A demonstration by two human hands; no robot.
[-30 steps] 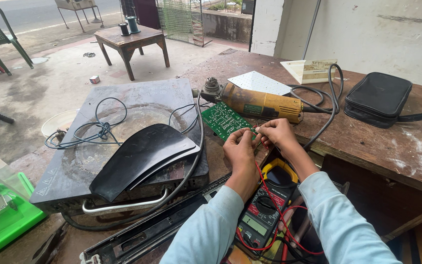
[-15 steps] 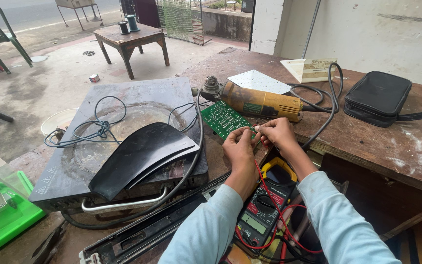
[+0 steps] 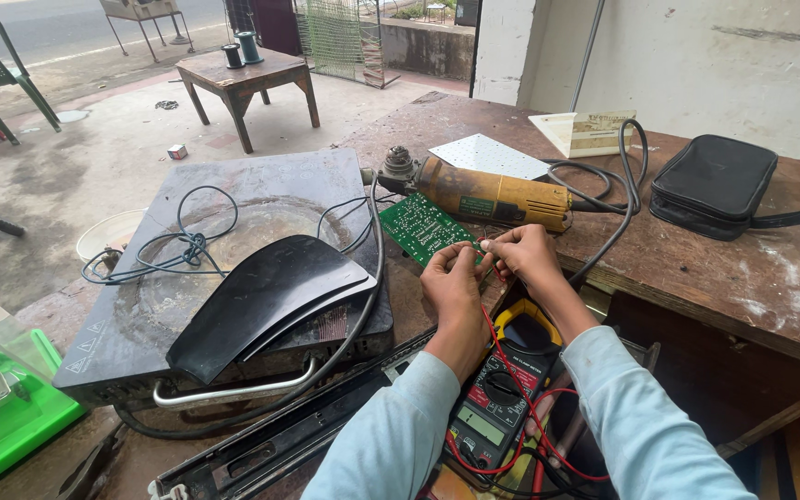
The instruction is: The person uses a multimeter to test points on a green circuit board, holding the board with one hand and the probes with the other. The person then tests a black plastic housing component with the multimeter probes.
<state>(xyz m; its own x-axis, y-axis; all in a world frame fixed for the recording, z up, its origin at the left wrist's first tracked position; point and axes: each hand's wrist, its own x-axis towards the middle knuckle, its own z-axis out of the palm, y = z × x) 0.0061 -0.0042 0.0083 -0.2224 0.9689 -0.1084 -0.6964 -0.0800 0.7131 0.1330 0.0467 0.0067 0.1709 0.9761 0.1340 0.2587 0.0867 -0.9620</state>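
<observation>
Near the middle of the frame, a green circuit board (image 3: 425,225) is seen lying tilted on the worktop (image 3: 733,278), its upper edge just beside a yellow angle grinder (image 3: 493,194). The left hand (image 3: 451,282) is held at the board's lower right corner, the fingers curled together and pinched at the board's edge; whether a probe tip is gripped there cannot be told. The right hand (image 3: 525,257) is set just beside it, touching it at the fingertips, with the fingers likewise pressed together in a pinch at the same corner. A red lead (image 3: 502,361) is seen running down from between the hands to a multimeter with a yellow rim (image 3: 497,398), which lies below the hands at the lower middle of the frame, between the two light blue sleeves.

To the left of the board, a dark induction cooktop (image 3: 224,268) is placed, with a loose blue-grey wire (image 3: 173,245) coiled on it and a curved black panel (image 3: 270,292) laid across its front. At the right, a black zipped pouch (image 3: 713,185) is seen on the worktop, well apart from the hands. A green plastic case (image 3: 2,407) is found at the lower left edge, and a small wooden table (image 3: 243,79) stands on the floor at the upper left.
</observation>
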